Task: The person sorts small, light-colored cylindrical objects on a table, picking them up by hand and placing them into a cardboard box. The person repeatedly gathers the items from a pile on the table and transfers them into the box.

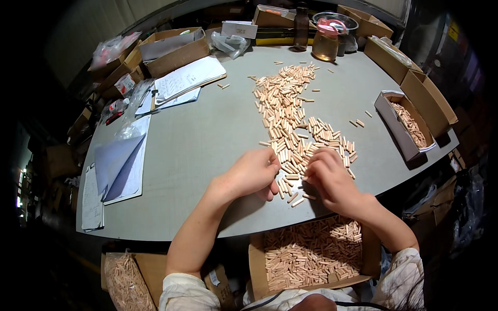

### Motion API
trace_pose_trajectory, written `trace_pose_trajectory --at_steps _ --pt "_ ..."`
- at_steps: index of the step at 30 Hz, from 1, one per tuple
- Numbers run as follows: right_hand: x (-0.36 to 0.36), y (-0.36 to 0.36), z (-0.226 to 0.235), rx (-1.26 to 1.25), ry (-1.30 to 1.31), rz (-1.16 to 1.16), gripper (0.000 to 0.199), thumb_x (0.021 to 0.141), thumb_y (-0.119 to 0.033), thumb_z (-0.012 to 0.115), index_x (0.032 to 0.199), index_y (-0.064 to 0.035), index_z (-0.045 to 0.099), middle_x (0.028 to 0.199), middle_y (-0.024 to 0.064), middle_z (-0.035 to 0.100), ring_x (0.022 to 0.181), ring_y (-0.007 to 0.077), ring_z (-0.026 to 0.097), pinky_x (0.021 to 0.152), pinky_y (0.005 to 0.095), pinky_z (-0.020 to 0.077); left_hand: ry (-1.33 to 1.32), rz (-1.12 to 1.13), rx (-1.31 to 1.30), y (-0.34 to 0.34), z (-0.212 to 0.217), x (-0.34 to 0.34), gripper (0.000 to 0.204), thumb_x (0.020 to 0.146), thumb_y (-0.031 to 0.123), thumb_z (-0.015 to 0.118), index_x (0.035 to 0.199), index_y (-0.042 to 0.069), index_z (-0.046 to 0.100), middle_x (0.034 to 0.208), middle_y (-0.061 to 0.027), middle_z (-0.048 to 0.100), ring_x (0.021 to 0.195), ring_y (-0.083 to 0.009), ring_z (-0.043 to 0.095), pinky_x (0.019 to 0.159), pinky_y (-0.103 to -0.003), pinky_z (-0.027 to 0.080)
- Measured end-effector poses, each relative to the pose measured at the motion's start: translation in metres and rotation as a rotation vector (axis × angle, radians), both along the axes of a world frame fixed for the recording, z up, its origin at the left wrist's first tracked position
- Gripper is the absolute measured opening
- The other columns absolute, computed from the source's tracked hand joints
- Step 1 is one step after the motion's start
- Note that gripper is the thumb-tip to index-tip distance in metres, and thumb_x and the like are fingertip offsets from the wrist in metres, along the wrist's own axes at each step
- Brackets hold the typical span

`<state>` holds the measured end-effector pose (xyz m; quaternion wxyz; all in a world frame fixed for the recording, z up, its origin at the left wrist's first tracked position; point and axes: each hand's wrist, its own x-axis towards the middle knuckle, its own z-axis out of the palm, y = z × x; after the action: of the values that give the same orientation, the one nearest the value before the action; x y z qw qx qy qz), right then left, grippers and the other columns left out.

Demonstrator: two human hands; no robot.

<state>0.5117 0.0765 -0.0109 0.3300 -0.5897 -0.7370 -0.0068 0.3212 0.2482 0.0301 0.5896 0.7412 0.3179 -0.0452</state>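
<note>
Short pale wooden dowels (285, 109) lie in a long heap down the middle of the grey table, spreading toward its front edge. At the heap's near left side is my left hand (255, 173), its fingers curled in; whatever they hold is hidden. My right hand (332, 179) reaches over the near right part of the heap with fingers bent together, and a dowel shows at its fingertips. Between both hands several loose dowels (293, 197) lie scattered. Below the table edge, close to my body, an open cardboard box (257, 264) is filled with more dowels.
A small box of dowels (381, 111) stands at the right edge. Clipboards with papers (187, 78) and a blue sheet (119, 160) lie on the left. Along the back are a jug with a pink lid (326, 46), a dark bottle (301, 28) and cardboard boxes (174, 49).
</note>
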Motion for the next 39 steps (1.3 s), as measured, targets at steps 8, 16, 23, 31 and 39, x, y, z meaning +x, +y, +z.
trace_pose_trajectory --at_steps 8,16,23,31,39 --pt "0.173 -0.067 0.051 0.441 -0.067 -0.691 0.013 0.106 -0.009 0.064 0.116 -0.0023 0.069 0.110 0.0104 0.069 0.107 0.0213 0.066 0.095 0.0358 0.0524 -0.176 0.005 -0.267 -0.004 -0.020 0.001 0.010 0.104 0.001 0.051 0.114 0.000 0.053 0.092 -0.0143 0.073 0.076 -0.0203 0.074 0.068 -0.033 0.061" --pt "0.245 -0.139 0.026 0.259 -0.152 -0.785 0.022 0.090 0.003 0.063 0.108 -0.0019 0.075 0.122 0.0139 0.068 0.117 0.0310 0.065 0.099 0.0394 0.0519 -0.350 0.127 0.101 0.018 -0.044 0.005 0.007 0.103 0.001 0.057 0.108 -0.002 0.062 0.093 -0.0053 0.068 0.082 -0.0127 0.067 0.072 -0.029 0.057" --pt "0.093 -0.128 0.025 0.033 -0.094 -0.339 0.033 0.082 0.016 0.064 0.108 -0.0015 0.073 0.121 0.0158 0.067 0.114 0.0349 0.065 0.095 0.0388 0.0527 -0.211 -0.037 0.001 0.017 -0.034 0.002 0.009 0.104 0.008 0.062 0.105 0.000 0.065 0.086 -0.0031 0.070 0.073 -0.0113 0.067 0.066 -0.027 0.055" --pt "0.065 -0.131 0.009 -0.078 0.143 -0.276 0.022 0.090 0.004 0.073 0.111 -0.0015 0.074 0.111 0.0128 0.072 0.104 0.0330 0.067 0.090 0.0395 0.0544 -0.016 -0.170 -0.183 0.004 -0.008 -0.002 0.020 0.103 0.014 0.069 0.110 -0.004 0.077 0.087 -0.0071 0.077 0.070 -0.0117 0.072 0.063 -0.026 0.059" --pt "0.049 -0.119 -0.001 -0.043 0.155 -0.237 0.019 0.089 -0.006 0.080 0.107 -0.0044 0.076 0.104 0.0099 0.070 0.101 0.0303 0.065 0.089 0.0397 0.0525 -0.017 -0.219 -0.282 -0.005 -0.008 0.002 0.021 0.107 0.009 0.062 0.114 -0.006 0.075 0.088 -0.0071 0.076 0.070 -0.0120 0.072 0.065 -0.027 0.060"
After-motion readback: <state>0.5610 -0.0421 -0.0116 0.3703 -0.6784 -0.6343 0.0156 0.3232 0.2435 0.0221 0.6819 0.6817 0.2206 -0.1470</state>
